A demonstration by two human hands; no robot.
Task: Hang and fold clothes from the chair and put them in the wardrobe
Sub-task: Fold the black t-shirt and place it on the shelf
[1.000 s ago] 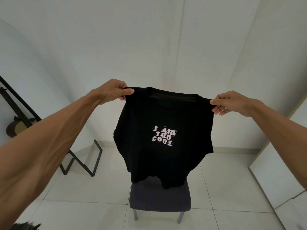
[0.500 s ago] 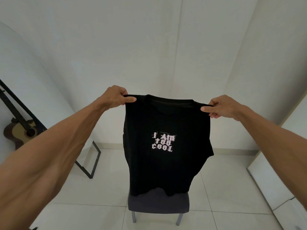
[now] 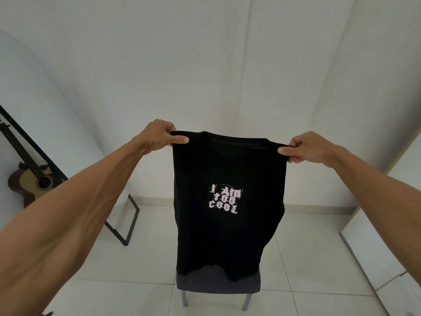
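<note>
T-shirt [image 3: 227, 236] hangs outstretched — left hand [image 3: 157, 136], right hand [image 3: 307, 148] pinching its shoulders.

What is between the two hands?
In the head view, the shirt hangs between the left hand and the right hand. Each hand pinches one shoulder, and the collar sits in the middle.

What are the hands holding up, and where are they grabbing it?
A black T-shirt. The left hand and right hand each pinch one shoulder.
</note>
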